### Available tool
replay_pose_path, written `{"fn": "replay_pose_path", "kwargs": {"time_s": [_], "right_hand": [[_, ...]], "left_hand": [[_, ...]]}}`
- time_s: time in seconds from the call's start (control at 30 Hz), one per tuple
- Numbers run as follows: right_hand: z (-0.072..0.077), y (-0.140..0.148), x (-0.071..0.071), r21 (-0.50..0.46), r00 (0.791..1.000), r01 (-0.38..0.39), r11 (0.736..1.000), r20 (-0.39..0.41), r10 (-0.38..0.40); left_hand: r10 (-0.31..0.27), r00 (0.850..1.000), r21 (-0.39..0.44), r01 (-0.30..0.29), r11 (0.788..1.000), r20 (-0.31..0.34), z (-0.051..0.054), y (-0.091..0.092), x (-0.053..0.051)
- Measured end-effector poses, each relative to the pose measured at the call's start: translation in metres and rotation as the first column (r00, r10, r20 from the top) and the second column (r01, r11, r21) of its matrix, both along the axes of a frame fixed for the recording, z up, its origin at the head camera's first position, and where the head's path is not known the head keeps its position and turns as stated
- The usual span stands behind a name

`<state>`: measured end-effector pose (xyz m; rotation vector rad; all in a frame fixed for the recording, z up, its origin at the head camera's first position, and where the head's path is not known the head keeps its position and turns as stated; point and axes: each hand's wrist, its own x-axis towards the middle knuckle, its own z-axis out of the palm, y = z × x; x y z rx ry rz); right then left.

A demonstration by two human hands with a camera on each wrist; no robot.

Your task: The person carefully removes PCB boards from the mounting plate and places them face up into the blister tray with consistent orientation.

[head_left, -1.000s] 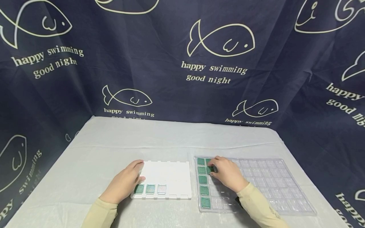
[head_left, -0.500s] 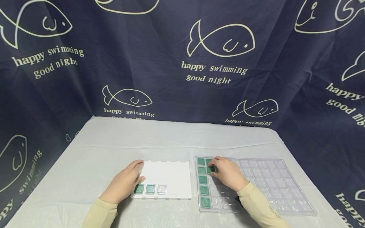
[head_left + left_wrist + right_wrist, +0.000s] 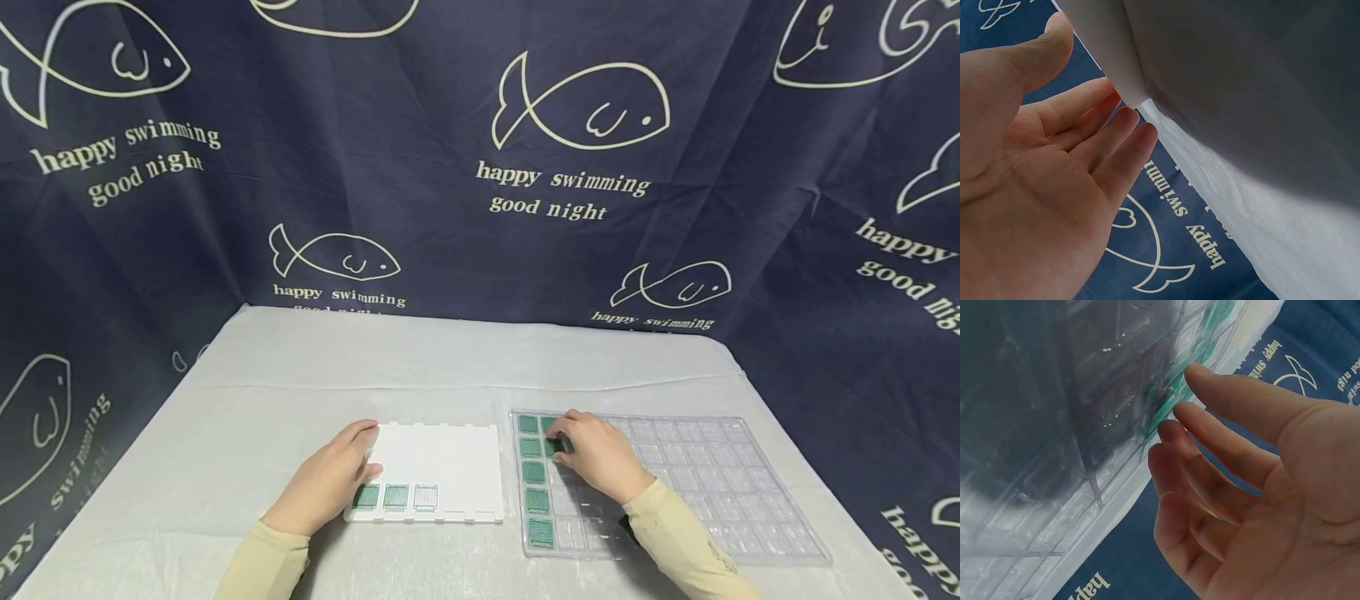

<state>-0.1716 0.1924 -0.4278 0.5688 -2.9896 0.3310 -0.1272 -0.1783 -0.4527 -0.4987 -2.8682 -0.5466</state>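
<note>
A white board (image 3: 442, 454) lies on the table, with several small square green circuit boards (image 3: 396, 497) along its near edge. My left hand (image 3: 330, 479) holds it at its left side, thumb over the top and fingertips at the far left corner. In the left wrist view the fingers (image 3: 1132, 144) touch its edge. My right hand (image 3: 600, 454) is over the left part of a clear compartment tray (image 3: 697, 479). Its thumb and index finger pinch a green circuit board (image 3: 553, 447) in the second column; the fingertips partly hide it.
Green circuit boards (image 3: 537, 501) fill the tray's left column, and another (image 3: 548, 424) sits at the top of the second. A white cloth covers the table (image 3: 450, 358). Dark blue fabric (image 3: 420, 167) with fish drawings hangs around it.
The circuit board under my right fingertips looks slightly tilted and darker than before. Both hands, the white board and the tray stay in place.
</note>
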Motion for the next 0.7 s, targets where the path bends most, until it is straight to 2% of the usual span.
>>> {"fn": "replay_pose_path", "kwargs": {"time_s": [0.7], "right_hand": [[0.0004,-0.0013,0.0010,0.003,1.000,-0.001,1.000,-0.011,0.001]], "left_hand": [[0.001,1.000,-0.001,-0.001,1.000,-0.006,0.0026,0.0011,0.0017]]}}
